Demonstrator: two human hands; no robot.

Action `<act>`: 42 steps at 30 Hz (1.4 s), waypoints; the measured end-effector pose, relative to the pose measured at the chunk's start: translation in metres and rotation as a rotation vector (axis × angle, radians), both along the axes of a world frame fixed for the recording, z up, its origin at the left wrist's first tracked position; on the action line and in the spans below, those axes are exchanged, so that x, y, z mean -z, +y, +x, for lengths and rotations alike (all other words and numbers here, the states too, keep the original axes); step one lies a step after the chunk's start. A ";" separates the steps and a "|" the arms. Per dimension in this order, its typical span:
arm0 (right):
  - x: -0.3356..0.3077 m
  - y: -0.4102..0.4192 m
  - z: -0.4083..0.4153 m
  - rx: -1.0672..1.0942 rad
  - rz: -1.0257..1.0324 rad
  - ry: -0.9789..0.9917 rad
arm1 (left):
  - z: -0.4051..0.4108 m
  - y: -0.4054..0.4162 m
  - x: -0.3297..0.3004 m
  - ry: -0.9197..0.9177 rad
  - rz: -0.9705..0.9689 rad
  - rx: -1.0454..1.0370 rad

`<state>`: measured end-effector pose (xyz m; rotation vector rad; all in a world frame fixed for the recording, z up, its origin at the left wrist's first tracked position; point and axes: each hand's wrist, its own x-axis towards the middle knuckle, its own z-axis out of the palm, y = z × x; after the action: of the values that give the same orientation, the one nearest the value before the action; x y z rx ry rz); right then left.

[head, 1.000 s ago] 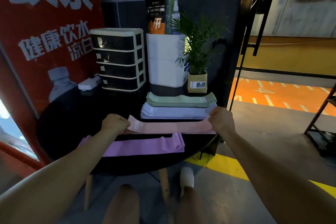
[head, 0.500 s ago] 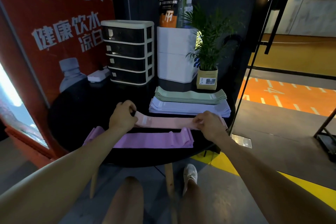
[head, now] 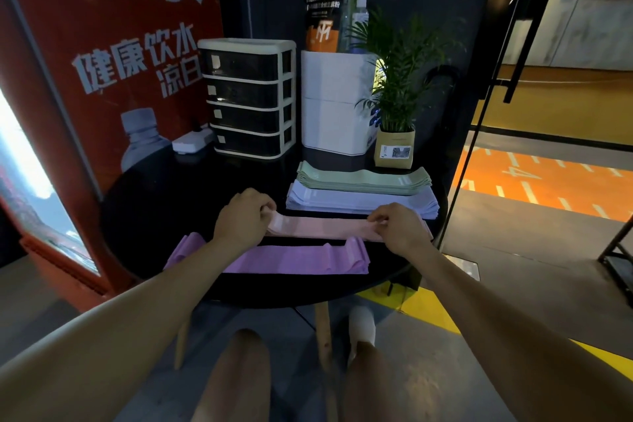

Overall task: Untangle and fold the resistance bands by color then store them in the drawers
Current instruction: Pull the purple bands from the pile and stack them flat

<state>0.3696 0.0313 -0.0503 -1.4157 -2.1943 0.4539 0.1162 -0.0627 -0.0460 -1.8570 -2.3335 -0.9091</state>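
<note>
2 hands [head: 245, 216] [head: 397, 224] pinch 1 pink band [head: 318, 228] — 4 drawers [head: 250, 92] shut.

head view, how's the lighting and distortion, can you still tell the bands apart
Head view: dim, with a blown-out glare at the left edge; wide-angle bending of the door frame; pink band, purple band and both hands stay distinguishable against the black table.

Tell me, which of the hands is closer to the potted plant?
Right. The right hand is below the potted plant, gripping the pink band; the left hand is further left.
</note>
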 end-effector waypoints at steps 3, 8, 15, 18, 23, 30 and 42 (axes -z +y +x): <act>-0.010 -0.014 -0.006 -0.050 0.035 0.058 | 0.023 -0.013 -0.005 -0.055 0.133 0.116; -0.010 -0.049 -0.015 -0.188 0.121 0.076 | 0.050 -0.036 0.021 -0.061 0.082 0.331; 0.004 -0.071 -0.013 -0.262 0.183 -0.090 | 0.050 -0.046 0.042 -0.002 0.041 0.347; 0.009 -0.070 -0.002 -0.188 0.166 -0.139 | 0.047 -0.051 0.043 -0.003 0.035 0.354; 0.008 -0.072 -0.002 -0.165 0.159 -0.148 | 0.042 -0.052 0.040 0.050 0.030 0.318; 0.000 -0.073 -0.011 -0.201 0.215 -0.102 | 0.030 -0.056 0.036 0.059 -0.001 0.365; 0.006 -0.093 -0.050 -0.374 0.174 -0.145 | -0.018 -0.071 0.034 0.092 -0.146 0.359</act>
<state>0.3199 -0.0620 -0.0559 -0.9754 -2.5583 0.2827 0.0981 -0.1335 -0.0802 -2.3735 -2.1020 -0.6689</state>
